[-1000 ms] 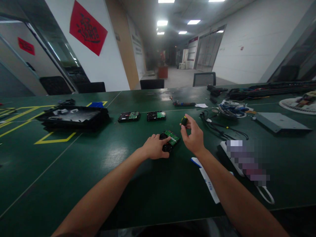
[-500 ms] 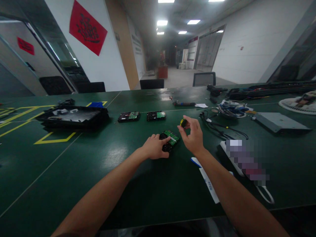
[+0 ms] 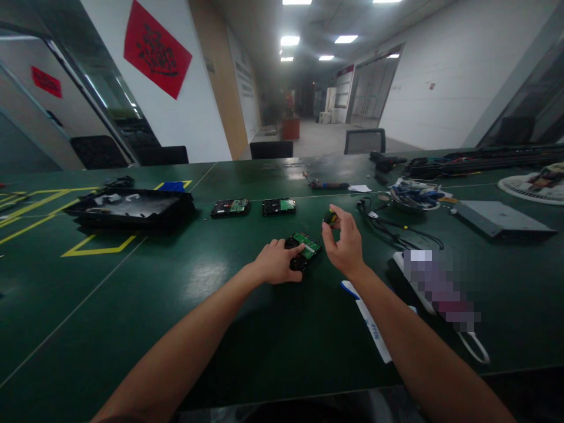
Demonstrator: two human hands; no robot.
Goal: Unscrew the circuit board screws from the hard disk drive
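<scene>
My left hand (image 3: 278,262) grips a hard drive (image 3: 310,244) by its near left side, thumb and fingers on its edges and top. The drive lies on the table with its green circuit board facing up. Just right of it, my right hand (image 3: 344,239) pinches the black and yellow handle of a small screwdriver (image 3: 328,218). Its thin shaft points down toward the drive's right edge; whether the tip touches a screw I cannot tell. Beyond my hands lie two more hard drives, one at left (image 3: 230,208) and one nearer the middle (image 3: 279,206).
A black tray (image 3: 132,214) stands on the left near yellow tape. To the right are black cables (image 3: 388,226), a bowl of wires (image 3: 414,194), a grey metal box (image 3: 502,217) and a phone-like blurred item (image 3: 440,288). A white-and-blue strip (image 3: 372,329) lies under my right forearm.
The screwdriver handle has turned in my right fingers, which have shifted slightly. My left hand and the hard drive stay in place.
</scene>
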